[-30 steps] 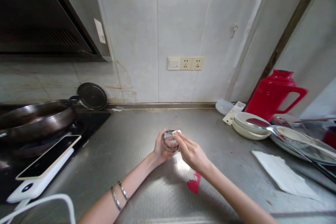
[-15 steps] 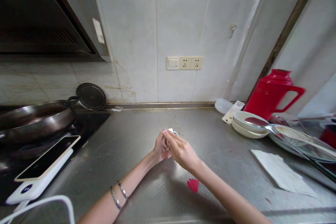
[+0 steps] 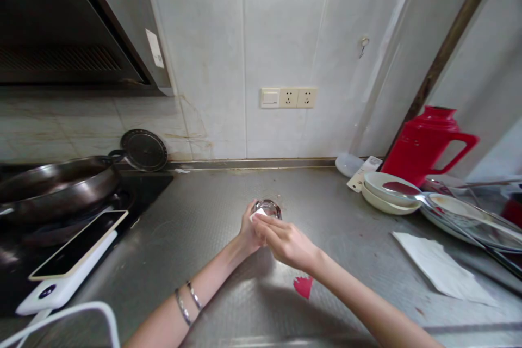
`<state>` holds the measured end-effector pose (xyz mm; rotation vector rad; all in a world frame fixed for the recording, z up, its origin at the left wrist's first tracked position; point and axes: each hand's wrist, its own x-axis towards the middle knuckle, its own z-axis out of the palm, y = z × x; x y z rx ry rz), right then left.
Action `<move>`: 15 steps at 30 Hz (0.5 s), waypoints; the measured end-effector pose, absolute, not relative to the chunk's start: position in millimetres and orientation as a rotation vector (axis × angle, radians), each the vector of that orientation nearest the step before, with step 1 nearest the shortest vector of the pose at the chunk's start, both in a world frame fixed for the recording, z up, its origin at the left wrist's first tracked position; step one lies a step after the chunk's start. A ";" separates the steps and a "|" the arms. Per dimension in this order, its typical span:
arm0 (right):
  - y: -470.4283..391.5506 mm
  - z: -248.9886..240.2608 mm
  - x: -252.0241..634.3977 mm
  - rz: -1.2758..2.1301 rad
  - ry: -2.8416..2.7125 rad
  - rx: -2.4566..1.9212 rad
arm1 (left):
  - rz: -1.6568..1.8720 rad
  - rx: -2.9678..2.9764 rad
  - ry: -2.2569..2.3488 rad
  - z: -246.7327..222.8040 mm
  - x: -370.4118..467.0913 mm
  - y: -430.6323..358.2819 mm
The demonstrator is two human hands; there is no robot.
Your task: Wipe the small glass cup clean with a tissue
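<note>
A small round glass (image 3: 274, 207) with a shiny rim is tilted in front of me above the steel counter. My left hand (image 3: 247, 232) is wrapped around its left side and underside. A folded piece of white tissue (image 3: 258, 214) is pinched under the fingers of my right hand (image 3: 285, 240), pressed against the near part of the rim. The right fingers partly cover the glass, so its lower body is hidden. On the counter below the right forearm lies a torn pink-red scrap (image 3: 303, 286).
At left a pan (image 3: 61, 182) sits on the black hob, near a phone on a white device (image 3: 77, 250) with a cable. To the right are stacked bowls (image 3: 387, 201), a plate with utensils, a white tissue sheet (image 3: 440, 266) and a red thermos flask (image 3: 428, 144).
The glass has been tipped so its round opening now shows. My right hand has shifted slightly right and down with the tissue, while the left still holds the glass.
</note>
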<state>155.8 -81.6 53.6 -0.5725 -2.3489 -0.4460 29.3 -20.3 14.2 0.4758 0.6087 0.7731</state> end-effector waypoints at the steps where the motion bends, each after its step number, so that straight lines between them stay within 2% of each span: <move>1: -82.6 55.0 158.3 -0.453 -2.371 -0.556 | 0.780 0.446 0.609 17.9 28.5 -21.9; 8: -88.1 59.8 185.1 -0.541 -2.447 -0.519 | 0.725 0.507 0.511 32.9 25.2 -28.7; 15: -88.5 55.1 205.3 -0.605 -2.316 -0.670 | 0.630 0.677 0.421 28.0 26.4 -28.1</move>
